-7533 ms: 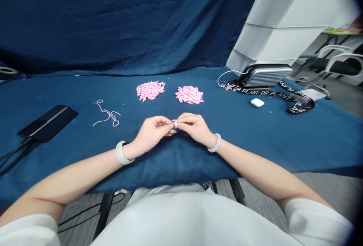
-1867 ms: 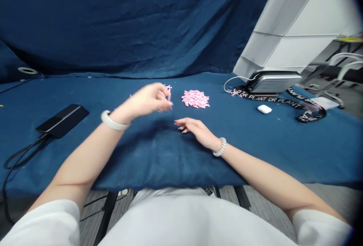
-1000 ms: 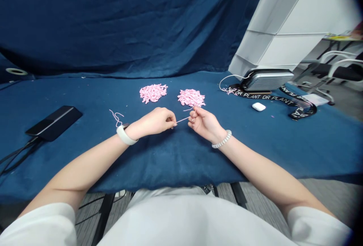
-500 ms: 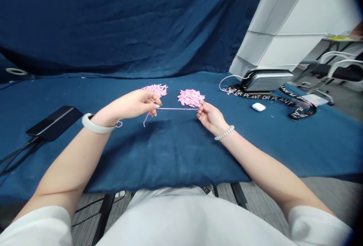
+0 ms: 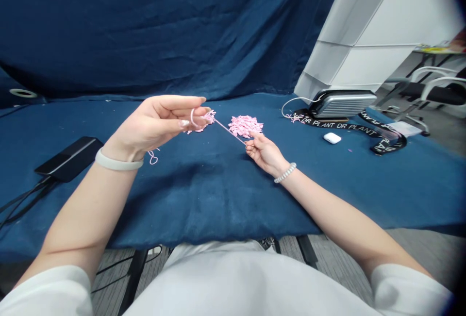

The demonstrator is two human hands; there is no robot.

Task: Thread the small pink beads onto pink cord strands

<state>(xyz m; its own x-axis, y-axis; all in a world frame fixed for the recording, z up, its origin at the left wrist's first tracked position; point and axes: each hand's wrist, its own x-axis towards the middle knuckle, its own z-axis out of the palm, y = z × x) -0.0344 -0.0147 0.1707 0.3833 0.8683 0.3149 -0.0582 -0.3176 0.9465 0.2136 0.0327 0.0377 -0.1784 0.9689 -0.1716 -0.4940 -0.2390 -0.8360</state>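
A thin pink string (image 5: 230, 132) runs taut between my two hands above the blue-covered table. My left hand (image 5: 160, 119), raised higher, is closed on one end, and a loop of the string curls around its fingertips. Lower down, my right hand (image 5: 266, 153) pinches the other end between thumb and fingers. Behind the right hand lies a pile of small pink pieces (image 5: 244, 125). A second pink pile (image 5: 208, 118) is partly hidden by my left fingers. Beneath my left wrist, a loose loop of pink string (image 5: 153, 158) rests on the cloth.
At left sits a black device (image 5: 69, 158) with cables. To the right are a silver ridged case (image 5: 344, 104), a black lettered strap (image 5: 338, 125) and a small white earbud case (image 5: 332, 138). A blue curtain (image 5: 174, 34) hangs behind the table.
My left hand has risen and turned, so the string now slopes down to the right instead of lying level. My right hand has shifted slightly left and down.
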